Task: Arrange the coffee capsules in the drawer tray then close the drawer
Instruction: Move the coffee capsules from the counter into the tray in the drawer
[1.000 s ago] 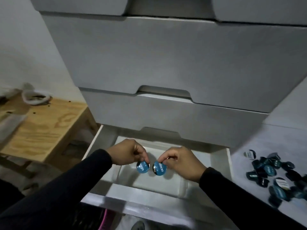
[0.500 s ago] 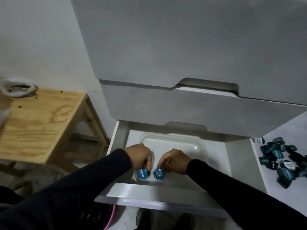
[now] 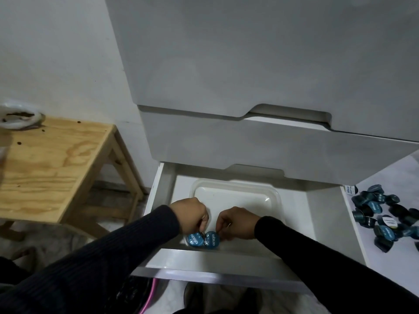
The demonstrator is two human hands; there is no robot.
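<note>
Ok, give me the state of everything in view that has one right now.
Bottom drawer: pulled open.
Upper drawers: closed.
Tray: in the drawer, two capsules at its near edge.
Left capsule: label up, left hand pinching it.
Right capsule: label up, right hand pinching it.
Capsule pile: loose beside the drawer.

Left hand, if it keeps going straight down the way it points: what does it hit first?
Likely the tray floor. The left hand pinches a blue capsule at the tray's near edge, beside the right hand's capsule. Depth is unclear; it may already touch.
</note>
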